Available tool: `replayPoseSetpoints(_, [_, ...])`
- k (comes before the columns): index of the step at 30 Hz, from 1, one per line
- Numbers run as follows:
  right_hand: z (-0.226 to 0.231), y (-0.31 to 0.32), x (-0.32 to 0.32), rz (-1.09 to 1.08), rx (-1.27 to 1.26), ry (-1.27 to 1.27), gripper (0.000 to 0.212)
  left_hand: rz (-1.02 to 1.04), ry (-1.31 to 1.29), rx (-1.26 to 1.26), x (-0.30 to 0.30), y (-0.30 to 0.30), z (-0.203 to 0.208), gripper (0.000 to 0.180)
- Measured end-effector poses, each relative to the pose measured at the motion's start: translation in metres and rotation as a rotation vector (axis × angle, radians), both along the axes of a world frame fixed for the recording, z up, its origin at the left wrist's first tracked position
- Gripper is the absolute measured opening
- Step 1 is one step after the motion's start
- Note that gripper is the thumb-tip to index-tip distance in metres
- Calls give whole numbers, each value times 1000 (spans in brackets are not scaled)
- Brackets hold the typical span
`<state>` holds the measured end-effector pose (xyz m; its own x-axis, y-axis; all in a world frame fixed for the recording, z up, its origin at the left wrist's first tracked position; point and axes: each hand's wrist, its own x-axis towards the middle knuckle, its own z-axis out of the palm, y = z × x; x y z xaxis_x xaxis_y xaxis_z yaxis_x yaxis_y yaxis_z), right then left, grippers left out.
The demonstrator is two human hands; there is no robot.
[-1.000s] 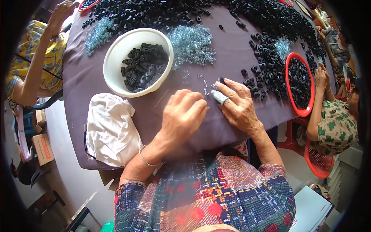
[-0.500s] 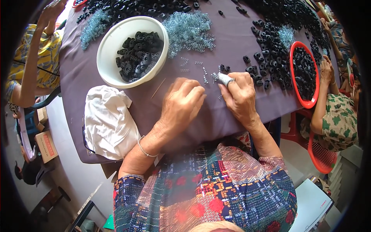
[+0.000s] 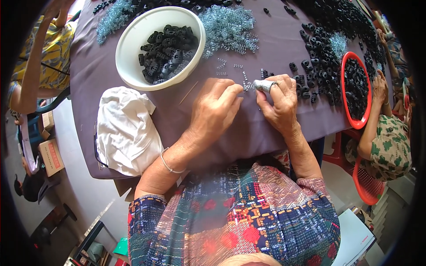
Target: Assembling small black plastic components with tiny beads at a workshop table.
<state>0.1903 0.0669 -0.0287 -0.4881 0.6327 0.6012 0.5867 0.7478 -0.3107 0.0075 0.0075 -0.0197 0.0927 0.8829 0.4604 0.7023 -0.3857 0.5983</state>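
Loose coil springs (image 3: 245, 81) lie just beyond the left hand (image 3: 215, 103) and right hand (image 3: 281, 103), seemingly for reach; I cannot tell either grip's state.

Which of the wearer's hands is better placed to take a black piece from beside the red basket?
Probably the right hand: it is nearer the black pieces beside the red basket, while the left hand is farther away. Whether either hand holds anything is unclear.

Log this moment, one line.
Left hand: curled, holding unclear | Right hand: curled beside loose springs, holding unclear | White bowl: black parts inside
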Motion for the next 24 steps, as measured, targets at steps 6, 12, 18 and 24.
replayPoseSetpoints(6, [4, -4, -4, 149, -106, 137, 24, -17, -89, 71, 1, 4, -1, 22])
replayPoseSetpoints(12, [3, -3, -5, 164, -239, 261, 23, 25, -203, 25, 2, 3, 0, 15])
replayPoseSetpoints(18, [2, -2, 0, 128, -258, 247, 24, 76, -208, -49, 0, 5, 3, 14])
replayPoseSetpoints(24, [1, -1, -1, 142, -245, 246, 25, 91, -124, -12, -2, 6, 0, 18])
